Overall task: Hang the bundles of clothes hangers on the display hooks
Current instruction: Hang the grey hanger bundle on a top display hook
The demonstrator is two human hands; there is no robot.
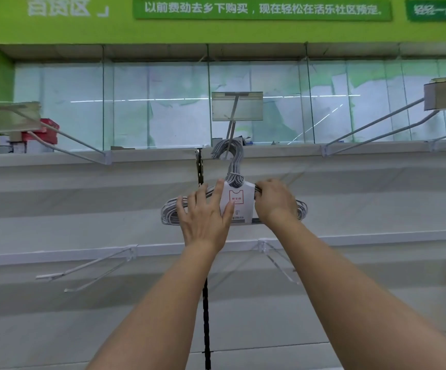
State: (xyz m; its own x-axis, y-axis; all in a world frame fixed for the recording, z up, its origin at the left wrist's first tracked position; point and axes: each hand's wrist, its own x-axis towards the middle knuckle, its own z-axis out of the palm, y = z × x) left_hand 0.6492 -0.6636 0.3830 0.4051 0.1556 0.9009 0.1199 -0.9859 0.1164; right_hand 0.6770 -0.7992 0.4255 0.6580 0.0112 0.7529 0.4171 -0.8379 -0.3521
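A bundle of grey clothes hangers [170, 210] with a white paper label [236, 201] hangs by its hook tops on the middle display hook [232, 121], under a clear price tag holder. My left hand [206, 212] lies over the bundle's left shoulder with fingers spread and fairly straight, thumb against the label. My right hand [276, 201] grips the bundle's right shoulder, fingers curled round the wires beside the label.
Bare display hooks stick out from the white wall panel at upper left [64, 141], upper right [376, 129], lower left [88, 268] and lower right [280, 263]. A black slotted upright [206, 303] runs down the middle. Red and white boxes [43, 134] sit on the ledge at left.
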